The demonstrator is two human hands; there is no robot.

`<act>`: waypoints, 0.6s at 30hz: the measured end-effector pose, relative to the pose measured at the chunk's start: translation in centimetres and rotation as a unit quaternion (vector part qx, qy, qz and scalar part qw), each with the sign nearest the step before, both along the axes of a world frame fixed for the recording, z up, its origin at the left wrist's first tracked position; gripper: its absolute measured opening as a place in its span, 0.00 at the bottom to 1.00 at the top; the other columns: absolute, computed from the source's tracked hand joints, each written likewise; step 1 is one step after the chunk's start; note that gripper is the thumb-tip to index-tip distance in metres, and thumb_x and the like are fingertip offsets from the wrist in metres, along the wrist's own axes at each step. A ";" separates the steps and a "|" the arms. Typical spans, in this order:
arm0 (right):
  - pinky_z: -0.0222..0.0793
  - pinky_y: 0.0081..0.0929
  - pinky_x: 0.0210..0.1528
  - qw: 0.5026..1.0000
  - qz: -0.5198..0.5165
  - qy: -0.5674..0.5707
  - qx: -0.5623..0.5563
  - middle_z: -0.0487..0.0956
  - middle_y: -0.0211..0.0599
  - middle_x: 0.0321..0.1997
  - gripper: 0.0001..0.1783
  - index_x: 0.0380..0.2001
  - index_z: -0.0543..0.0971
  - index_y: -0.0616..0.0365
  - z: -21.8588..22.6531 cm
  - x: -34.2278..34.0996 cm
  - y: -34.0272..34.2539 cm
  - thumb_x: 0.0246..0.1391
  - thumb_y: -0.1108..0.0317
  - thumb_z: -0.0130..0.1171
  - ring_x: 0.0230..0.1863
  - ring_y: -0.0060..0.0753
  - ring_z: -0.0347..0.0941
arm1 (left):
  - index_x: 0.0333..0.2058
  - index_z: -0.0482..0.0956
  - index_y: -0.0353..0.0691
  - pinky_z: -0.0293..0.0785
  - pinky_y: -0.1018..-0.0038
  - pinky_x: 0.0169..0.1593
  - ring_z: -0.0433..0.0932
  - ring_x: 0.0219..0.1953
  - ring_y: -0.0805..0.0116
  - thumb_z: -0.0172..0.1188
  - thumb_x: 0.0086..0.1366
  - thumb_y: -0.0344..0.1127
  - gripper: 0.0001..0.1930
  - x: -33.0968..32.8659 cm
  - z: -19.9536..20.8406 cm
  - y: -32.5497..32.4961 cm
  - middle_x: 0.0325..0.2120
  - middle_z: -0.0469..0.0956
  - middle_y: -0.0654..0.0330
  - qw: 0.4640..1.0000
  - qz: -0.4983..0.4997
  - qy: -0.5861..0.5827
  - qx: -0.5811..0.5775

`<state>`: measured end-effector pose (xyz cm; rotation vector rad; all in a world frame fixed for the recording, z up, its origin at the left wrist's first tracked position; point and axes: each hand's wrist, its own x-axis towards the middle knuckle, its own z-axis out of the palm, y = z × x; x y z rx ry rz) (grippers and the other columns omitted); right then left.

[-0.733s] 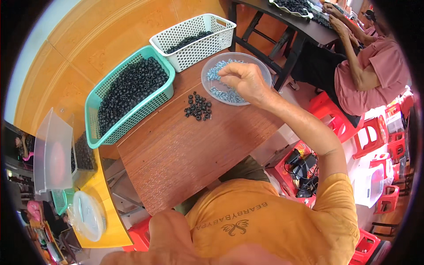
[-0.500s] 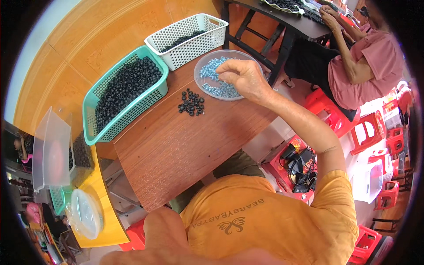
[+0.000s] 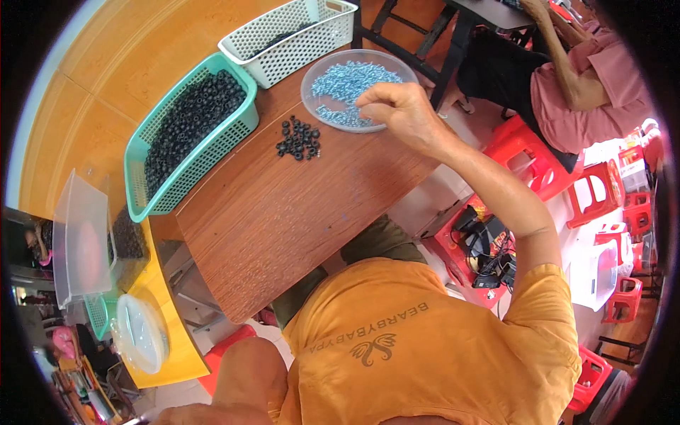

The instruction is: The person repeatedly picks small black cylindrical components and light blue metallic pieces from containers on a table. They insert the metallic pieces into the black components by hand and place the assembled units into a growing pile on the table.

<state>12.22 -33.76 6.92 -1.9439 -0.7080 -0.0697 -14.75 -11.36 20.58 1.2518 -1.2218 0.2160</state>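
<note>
My right hand (image 3: 404, 117) hangs over the near right side of a round clear plastic tray (image 3: 307, 106) holding many tiny pale-blue pieces (image 3: 354, 79). Thumb and forefinger are curled together; whatever is between them is too small or hidden to make out. To the left of the tray, on the brown wooden table (image 3: 262, 212), lies a small loose pile of black ring-shaped parts (image 3: 299, 138). My left arm (image 3: 248, 368) shows bent at the lower left, and its hand is out of sight.
A teal basket (image 3: 244, 117) full of black rings and a white basket (image 3: 287, 62) with more black parts stand along the far edge. At right are red stools (image 3: 520, 152), a red box with cables (image 3: 482, 248) and a seated person (image 3: 577, 92). Clear containers (image 3: 81, 241) stand at left.
The view has shifted, so the table sits higher in the picture. Relative to the tray, my right hand has come back toward its near rim, uncovering more blue pieces.
</note>
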 end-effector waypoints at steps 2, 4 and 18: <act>0.67 0.19 0.34 1.000 -0.007 0.007 0.005 0.78 0.31 0.29 0.07 0.32 0.79 0.64 -1.0 -0.2 -0.5 0.49 0.74 0.57 0.31 0.19 0.71 | 0.30 0.71 0.42 0.69 0.79 0.24 0.72 0.25 0.67 0.58 0.56 0.34 0.05 0.5 -0.6 0.4 0.26 0.75 0.58 0.999 0.046 0.014 0.006; 0.68 0.24 0.33 1.000 -0.010 0.011 -0.003 0.79 0.38 0.28 0.06 0.30 0.79 0.65 -1.8 -1.0 -0.2 0.47 0.75 0.57 0.31 0.27 0.74 | 0.30 0.71 0.42 0.69 0.80 0.23 0.72 0.24 0.68 0.58 0.56 0.34 0.06 1.4 -2.3 0.4 0.26 0.74 0.58 0.992 0.116 0.058 -0.007; 0.66 0.39 0.35 0.988 -0.022 -0.129 -0.077 0.73 0.42 0.27 0.09 0.27 0.75 0.60 -7.9 -2.5 4.9 0.39 0.71 0.62 0.35 0.46 0.70 | 0.26 0.75 0.31 0.70 0.80 0.27 0.73 0.25 0.70 0.63 0.51 0.23 0.05 10.1 -18.5 -0.4 0.25 0.76 0.52 0.750 0.388 0.517 -0.139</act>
